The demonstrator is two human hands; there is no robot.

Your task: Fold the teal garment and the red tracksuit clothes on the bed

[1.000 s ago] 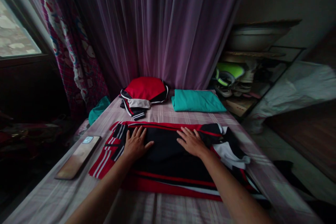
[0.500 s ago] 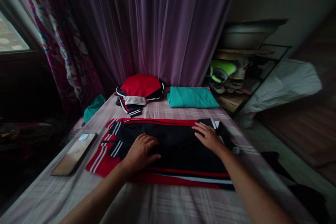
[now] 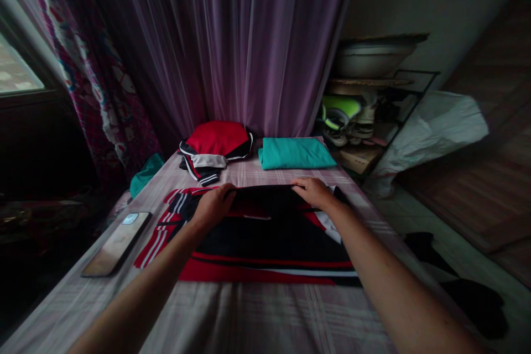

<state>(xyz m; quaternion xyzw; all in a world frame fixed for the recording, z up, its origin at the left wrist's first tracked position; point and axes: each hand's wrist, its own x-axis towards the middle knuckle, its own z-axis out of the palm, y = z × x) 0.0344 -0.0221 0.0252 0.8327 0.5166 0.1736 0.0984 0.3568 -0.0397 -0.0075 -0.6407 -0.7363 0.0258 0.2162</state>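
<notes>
A black and red jacket (image 3: 269, 240) with white stripes lies partly folded on the cloth-covered table (image 3: 257, 315). My left hand (image 3: 214, 204) pinches its raised black edge on the left. My right hand (image 3: 312, 192) grips the same edge farther right, so the fabric stretches taut between them, lifted off the lower layer. Red sleeve ends with white stripes stick out to the left of my left hand. Near my right forearm a patch of white fabric shows on the jacket.
Behind the jacket sit a red and black folded garment (image 3: 218, 139) and a folded teal cloth (image 3: 296, 153). A phone (image 3: 116, 244) lies face down at the left edge. Right of the table stand a shoe rack (image 3: 365, 157) and a white plastic bag (image 3: 440, 127). Purple curtains (image 3: 257, 50) hang behind.
Both hands were lying flat on the jacket; now they have closed on a black edge and lifted it, uncovering red and white parts beneath. The view has shifted slightly.
</notes>
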